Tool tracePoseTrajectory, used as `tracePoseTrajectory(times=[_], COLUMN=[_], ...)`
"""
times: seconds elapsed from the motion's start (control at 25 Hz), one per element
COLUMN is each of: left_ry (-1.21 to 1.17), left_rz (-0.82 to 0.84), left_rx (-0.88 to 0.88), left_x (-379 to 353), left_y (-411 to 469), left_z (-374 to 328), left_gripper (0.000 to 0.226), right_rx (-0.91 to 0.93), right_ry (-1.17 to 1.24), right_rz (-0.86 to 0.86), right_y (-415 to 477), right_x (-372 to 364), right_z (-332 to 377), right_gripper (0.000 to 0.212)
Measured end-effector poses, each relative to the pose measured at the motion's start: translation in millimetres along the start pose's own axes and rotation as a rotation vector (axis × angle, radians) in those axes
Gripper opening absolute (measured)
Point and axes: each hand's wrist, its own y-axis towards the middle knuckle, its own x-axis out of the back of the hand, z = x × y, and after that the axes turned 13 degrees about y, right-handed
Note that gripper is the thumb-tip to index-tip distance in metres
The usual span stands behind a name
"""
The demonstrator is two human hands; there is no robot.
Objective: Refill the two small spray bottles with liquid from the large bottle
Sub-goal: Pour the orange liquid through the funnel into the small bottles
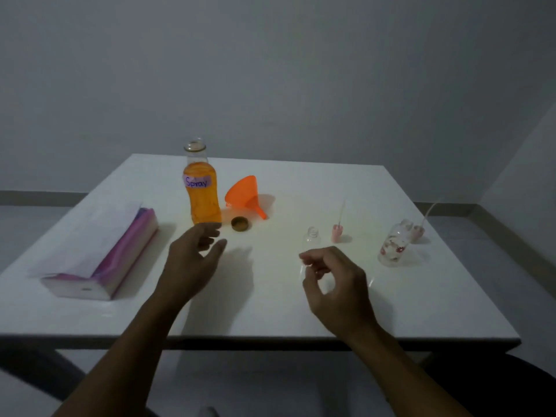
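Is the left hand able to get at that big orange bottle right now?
Probably yes. The left hand hangs open and empty just in front of the large bottle, with nothing between them. The cap and funnel lie off to the bottle's right.

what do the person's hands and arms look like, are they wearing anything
Both arms are bare as far as the frame shows: no sleeves, gloves or watch. The left hand and right hand show no rings or wristbands that I can make out, though the light is dim and the picture soft.
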Motion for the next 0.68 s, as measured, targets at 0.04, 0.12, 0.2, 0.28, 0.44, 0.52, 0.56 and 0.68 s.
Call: tracePoseTrajectory(times=[0.04, 0.12, 0.2, 0.28, 0.44, 0.52, 0.56, 0.68], left_ry=[-0.054, -0.161, -0.221, -0.268, -0.319, -0.301, -0.287, -0.234], left_rz=[-0.074, -0.168, -0.218, -0.262, -0.249, -0.211, -0.201, -0.221], left_rx=[0.076, 0.228, 0.325, 0.318, 0.206, 0.176, 0.172, 0.171], left_x=[4, 5, 1, -3, -11, -16, -18, -21], left_y=[7, 24, 43, 61, 100, 114, 118, 129], left_z=[7, 17, 24, 27, 36, 39, 39, 42], left_gripper=[0.04, 0.045, 0.056, 0.067, 0.078, 0.081, 0.082, 0.077], right_rx=[-0.008, -0.054, -0.132, -0.251, -0.544, -0.621, -0.651, -0.691], right_ry=[0.019, 0.045, 0.056, 0.05, 0.001, -0.066, -0.094, -0.119], right_rz=[0.039, 0.082, 0.07, 0.045, 0.093, 0.119, 0.136, 0.17], right_y=[4, 20, 46, 80, 146, 168, 176, 195], right_x=[-16, -47, -77, -102, -138, -150, -154, -168], right_z=[4, 8, 10, 7, -20, -39, -46, -66], right_gripper=[0.024, 0.025, 0.026, 0.03, 0.066, 0.084, 0.093, 0.109])
